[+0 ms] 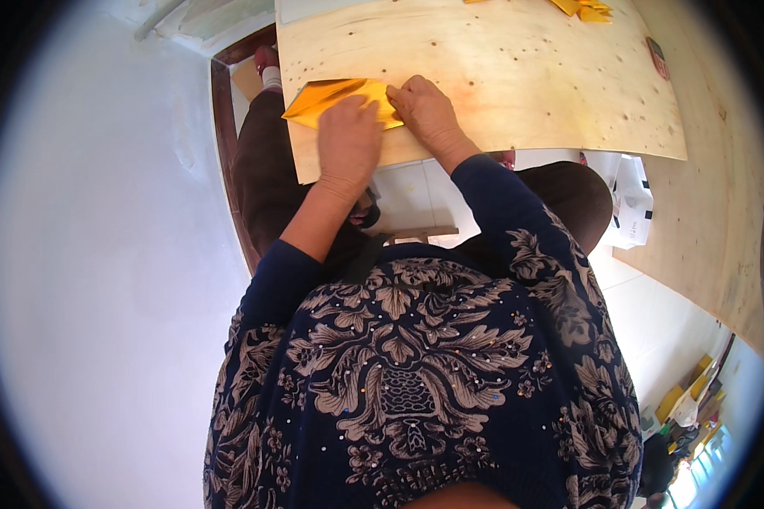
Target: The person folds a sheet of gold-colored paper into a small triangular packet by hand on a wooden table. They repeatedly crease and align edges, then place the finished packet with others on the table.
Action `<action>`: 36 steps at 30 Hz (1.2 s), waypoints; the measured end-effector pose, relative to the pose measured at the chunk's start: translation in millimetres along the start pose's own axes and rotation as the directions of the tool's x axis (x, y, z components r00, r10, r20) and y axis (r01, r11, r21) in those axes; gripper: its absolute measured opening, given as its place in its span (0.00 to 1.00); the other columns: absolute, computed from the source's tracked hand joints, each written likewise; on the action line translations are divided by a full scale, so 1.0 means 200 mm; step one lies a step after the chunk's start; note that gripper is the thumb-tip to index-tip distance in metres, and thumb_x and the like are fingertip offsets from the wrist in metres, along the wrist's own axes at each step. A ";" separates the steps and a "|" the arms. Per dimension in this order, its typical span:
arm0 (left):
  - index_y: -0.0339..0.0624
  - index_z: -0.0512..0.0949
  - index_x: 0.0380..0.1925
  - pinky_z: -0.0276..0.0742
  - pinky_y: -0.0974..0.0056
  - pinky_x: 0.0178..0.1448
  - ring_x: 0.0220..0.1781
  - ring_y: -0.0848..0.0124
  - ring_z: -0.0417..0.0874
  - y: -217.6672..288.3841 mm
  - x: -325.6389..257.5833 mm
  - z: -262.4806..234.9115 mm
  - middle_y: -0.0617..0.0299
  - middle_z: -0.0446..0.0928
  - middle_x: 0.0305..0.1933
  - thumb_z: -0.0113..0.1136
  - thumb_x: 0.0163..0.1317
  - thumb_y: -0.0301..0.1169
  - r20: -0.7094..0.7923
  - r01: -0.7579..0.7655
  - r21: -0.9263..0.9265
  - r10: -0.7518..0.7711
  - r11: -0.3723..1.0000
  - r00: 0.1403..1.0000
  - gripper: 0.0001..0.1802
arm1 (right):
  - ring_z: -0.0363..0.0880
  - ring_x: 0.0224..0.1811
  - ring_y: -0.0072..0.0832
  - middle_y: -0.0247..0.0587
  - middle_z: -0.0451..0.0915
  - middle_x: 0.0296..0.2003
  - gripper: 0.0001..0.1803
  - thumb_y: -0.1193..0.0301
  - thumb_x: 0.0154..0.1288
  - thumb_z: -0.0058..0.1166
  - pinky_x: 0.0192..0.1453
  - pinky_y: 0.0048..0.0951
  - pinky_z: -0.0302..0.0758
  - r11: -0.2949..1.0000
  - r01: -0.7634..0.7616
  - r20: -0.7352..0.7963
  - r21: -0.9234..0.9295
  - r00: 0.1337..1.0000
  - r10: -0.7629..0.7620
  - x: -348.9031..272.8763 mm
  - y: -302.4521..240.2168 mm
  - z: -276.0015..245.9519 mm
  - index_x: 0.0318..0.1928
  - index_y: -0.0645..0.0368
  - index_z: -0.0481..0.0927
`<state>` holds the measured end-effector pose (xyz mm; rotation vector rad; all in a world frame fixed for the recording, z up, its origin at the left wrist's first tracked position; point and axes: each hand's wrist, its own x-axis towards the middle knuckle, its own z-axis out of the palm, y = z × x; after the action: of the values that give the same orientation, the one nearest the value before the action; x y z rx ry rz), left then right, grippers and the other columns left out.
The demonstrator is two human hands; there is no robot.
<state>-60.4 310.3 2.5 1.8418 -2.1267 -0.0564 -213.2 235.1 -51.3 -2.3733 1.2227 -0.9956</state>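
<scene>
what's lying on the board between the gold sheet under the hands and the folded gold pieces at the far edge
Nothing: in the head view that stretch of the plywood board between the gold paper sheet and the folded gold pieces is bare wood.

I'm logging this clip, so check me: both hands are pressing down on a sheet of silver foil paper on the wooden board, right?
Not quite. The paper is gold, not silver. The head view shows the left hand and right hand both pressing down on it, on the wooden board.
</scene>
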 end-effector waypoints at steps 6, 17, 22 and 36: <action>0.36 0.65 0.67 0.39 0.47 0.79 0.77 0.58 0.55 0.09 -0.09 0.12 0.48 0.61 0.73 0.56 0.64 0.45 0.103 -0.214 0.065 0.206 0.975 0.973 0.36 | 0.76 0.39 0.40 0.41 0.76 0.33 0.10 0.71 0.58 0.57 0.40 0.37 0.76 0.999 0.000 0.004 -0.039 1.000 0.000 0.00 0.00 0.00 0.41 0.54 0.83; 0.36 0.65 0.67 0.34 0.41 0.78 0.77 0.59 0.56 0.03 -0.25 0.03 0.49 0.62 0.72 0.57 0.62 0.52 0.241 -0.134 0.091 0.109 0.987 0.965 0.40 | 0.77 0.36 0.38 0.40 0.76 0.32 0.10 0.71 0.60 0.59 0.37 0.36 0.76 0.995 0.058 -0.023 -0.083 0.998 -0.060 -0.01 0.00 0.01 0.43 0.53 0.83; 0.37 0.65 0.66 0.46 0.46 0.77 0.74 0.56 0.62 0.01 -0.12 -0.01 0.46 0.68 0.67 0.55 0.66 0.46 0.127 -0.178 -0.009 0.177 0.984 0.976 0.34 | 0.76 0.38 0.42 0.43 0.75 0.31 0.05 0.72 0.58 0.55 0.40 0.39 0.75 0.999 0.038 0.021 -0.033 0.999 -0.037 0.00 -0.02 -0.02 0.36 0.57 0.81; 0.34 0.47 0.73 0.42 0.53 0.80 0.79 0.51 0.49 0.05 -0.01 0.16 0.42 0.47 0.77 0.58 0.65 0.47 0.130 -0.150 -0.272 0.191 0.950 0.973 0.47 | 0.76 0.39 0.41 0.42 0.76 0.34 0.08 0.71 0.58 0.58 0.41 0.38 0.75 0.986 -0.056 0.037 0.154 0.998 0.051 -0.03 0.01 -0.07 0.39 0.56 0.82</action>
<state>-79.3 308.0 -25.6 1.5410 -2.2502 -0.4316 -226.4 239.0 -45.7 -2.2176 1.1465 -0.9931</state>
